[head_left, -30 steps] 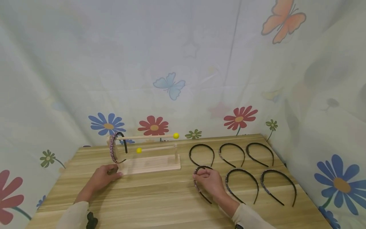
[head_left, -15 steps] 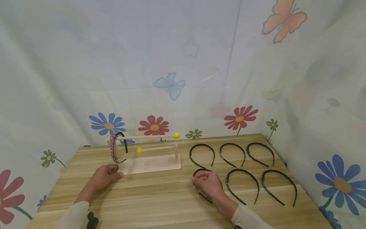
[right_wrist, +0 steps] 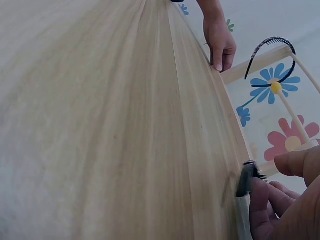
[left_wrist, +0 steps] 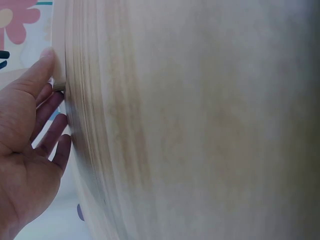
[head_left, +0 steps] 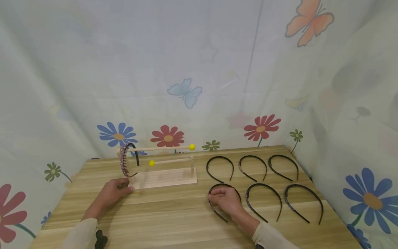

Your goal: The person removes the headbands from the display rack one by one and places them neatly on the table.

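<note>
My left hand (head_left: 113, 192) grips the left front corner of a wooden headband stand (head_left: 174, 178); in the left wrist view its thumb lies along the base (left_wrist: 59, 65), other fingers by the corner. My right hand (head_left: 228, 201) pinches a dark headband with pinkish beads (head_left: 211, 206), low over the table's front right part; the hand covers some of its arch. In the right wrist view, a toothed part of this headband (right_wrist: 245, 180) shows at the fingertips, slightly blurred. Another beaded, toothed headband (head_left: 122, 160) hangs at the left end of the stand's upper rod (head_left: 161, 149).
Several more dark headbands lie in two rows at the right, among them one near the right hand (head_left: 264, 185) and one at the back (head_left: 219, 157). Yellow balls cap the upper rod (head_left: 192, 147) and lower rod (head_left: 151, 163). A patterned curtain (head_left: 217, 103) stands behind the table.
The headband in my right hand has shifted slightly left and turned, so more of its right side shows. My left hand and the stand have stayed in place.
</note>
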Demonstrator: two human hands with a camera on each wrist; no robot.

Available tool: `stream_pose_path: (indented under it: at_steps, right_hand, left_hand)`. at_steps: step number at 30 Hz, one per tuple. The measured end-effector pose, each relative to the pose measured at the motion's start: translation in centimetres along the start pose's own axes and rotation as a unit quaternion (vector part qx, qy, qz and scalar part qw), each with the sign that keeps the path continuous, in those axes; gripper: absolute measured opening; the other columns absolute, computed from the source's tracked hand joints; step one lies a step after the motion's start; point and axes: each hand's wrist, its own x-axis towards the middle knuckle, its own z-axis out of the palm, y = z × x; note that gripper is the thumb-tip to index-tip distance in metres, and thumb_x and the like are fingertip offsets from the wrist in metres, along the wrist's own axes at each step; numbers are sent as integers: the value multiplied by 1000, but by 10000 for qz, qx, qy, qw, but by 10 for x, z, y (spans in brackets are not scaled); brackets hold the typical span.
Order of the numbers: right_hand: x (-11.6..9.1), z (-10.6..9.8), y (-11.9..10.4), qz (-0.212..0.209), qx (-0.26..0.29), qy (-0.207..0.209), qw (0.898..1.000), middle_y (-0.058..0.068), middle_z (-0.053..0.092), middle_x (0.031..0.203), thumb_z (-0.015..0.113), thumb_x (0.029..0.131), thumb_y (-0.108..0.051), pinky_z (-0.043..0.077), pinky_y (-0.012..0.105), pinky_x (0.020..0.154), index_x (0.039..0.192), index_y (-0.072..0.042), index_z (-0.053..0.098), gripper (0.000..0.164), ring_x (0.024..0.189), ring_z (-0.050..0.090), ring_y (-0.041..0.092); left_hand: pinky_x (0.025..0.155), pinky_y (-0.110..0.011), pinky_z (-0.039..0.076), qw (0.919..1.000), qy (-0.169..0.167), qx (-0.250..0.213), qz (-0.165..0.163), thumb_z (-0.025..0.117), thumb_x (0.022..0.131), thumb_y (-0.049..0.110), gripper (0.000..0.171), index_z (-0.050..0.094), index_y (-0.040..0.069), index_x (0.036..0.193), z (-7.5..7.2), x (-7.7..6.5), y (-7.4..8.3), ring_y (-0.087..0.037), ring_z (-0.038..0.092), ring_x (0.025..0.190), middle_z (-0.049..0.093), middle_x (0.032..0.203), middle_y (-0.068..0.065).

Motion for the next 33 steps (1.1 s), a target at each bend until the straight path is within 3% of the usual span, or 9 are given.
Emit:
stream_pose_path:
  at_steps: [6,12,21,26,33]
  right_hand:
    - [0,-2,0,-87,29,-98,9999,5,77,93,80,89,-20,56,32,67,104,-4,76,23,82,71,18]
    - [3,-11,-12,-465,-49,-220,9987,7,75,102,78,93,-21,58,32,73,113,0,73,29,91,70,18]
    - [16,-14,-56,-886,138,-428,9951,4,75,105,76,95,-28,60,48,79,114,-9,74,27,93,70,18]
    - [23,-7,-88,-1070,99,-525,9928,1,75,105,76,94,-33,60,37,74,116,-12,74,30,92,69,15]
    - [31,18,-131,-1862,126,-648,9803,1,75,104,76,95,-28,59,30,74,117,-14,75,26,94,70,14]
  left_hand:
    - [101,-65,44,10000,35,-12,30,72,95,45,62,64,-4,132,0,0,0,-50,54,128,59,137,-30]
    - [101,-65,44,10000,21,-20,39,72,95,43,60,64,-5,131,0,-1,2,-50,54,128,60,136,-30]
    - [101,-64,45,10000,65,0,76,73,95,43,59,65,-4,130,0,-1,2,-50,54,128,60,136,-30]
    - [101,-65,45,10000,41,-15,43,72,95,43,59,65,-5,129,-1,-1,2,-50,55,127,61,134,-30]
    - [101,-63,45,10000,50,-40,7,73,95,43,58,66,-4,128,-2,-1,3,-46,58,124,63,133,-27]
